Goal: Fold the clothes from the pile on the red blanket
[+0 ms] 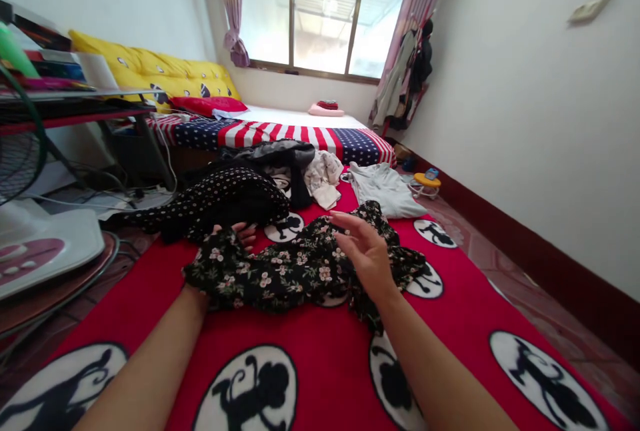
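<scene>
Head view: black floral garment (285, 274) lying across a red blanket (325, 358)

From where I stand, the person's right hand (369, 254) is open, thumb apart from loosely curved fingers, over the garment's right part; I can't tell whether it touches the cloth. The left hand (246, 236) is mostly hidden by the garment's left end, its fingers showing past the far edge; whether they grip anything, I can't tell.

Monkey figures in white circles dot the blanket. Beyond the floral piece lie a black dotted garment (225, 198) and, to the right, a pale grey garment (383, 191). Farther back, a bed (285, 113) stands below 1 window (325, 18), with a yellow cushion (175, 71) along the left wall
</scene>
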`<state>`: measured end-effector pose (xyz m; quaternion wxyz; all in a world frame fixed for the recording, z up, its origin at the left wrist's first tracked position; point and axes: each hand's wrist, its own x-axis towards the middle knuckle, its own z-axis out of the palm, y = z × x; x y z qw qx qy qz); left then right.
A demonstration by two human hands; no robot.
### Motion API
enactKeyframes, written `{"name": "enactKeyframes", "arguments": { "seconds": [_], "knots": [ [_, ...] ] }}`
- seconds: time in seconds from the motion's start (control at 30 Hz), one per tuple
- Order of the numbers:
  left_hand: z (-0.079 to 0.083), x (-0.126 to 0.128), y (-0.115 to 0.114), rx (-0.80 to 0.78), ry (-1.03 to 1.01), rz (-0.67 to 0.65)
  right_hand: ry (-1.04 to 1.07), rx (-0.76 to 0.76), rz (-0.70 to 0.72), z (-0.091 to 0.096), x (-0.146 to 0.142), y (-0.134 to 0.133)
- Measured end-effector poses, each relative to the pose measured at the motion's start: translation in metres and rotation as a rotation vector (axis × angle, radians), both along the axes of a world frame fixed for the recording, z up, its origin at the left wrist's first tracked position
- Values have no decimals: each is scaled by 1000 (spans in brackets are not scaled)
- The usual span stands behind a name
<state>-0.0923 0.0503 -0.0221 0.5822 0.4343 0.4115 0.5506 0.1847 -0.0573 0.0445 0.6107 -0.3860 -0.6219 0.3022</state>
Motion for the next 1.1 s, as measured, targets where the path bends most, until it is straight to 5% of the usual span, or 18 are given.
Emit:
{"name": "enactKeyframes", "arguments": {
  "seconds": [0.1,0.2,0.37,0.5,0.63,0.8,0.9,1.03,1.1],
  "knots": [
    [2,2,2,-77,-65,-104,-107,-148,-296,-25,39,20],
    [6,6,-7,-65,8,-153,-307,-279,-218,-38,58,28],
    [18,14,-28,208,509,-262,-660,-177,-100,-39,48,22],
    [27,20,-42,302,690,-390,-121,-172,-381,-36,53,26],
    [32,19,-54,116,512,-588,634,-61,-703,-33,85,35],
    [28,21,-58,-69,178,-812,822,5,-819,-34,108,44],
    [25,29,-54,-80,146,-774,702,-62,-569,-21,78,32],
    [30,35,-57,-24,5,-623,63,-219,300,7,9,-10],
    [33,34,-60,-15,-43,-594,-126,-180,512,16,-13,-25]
  ]
}}
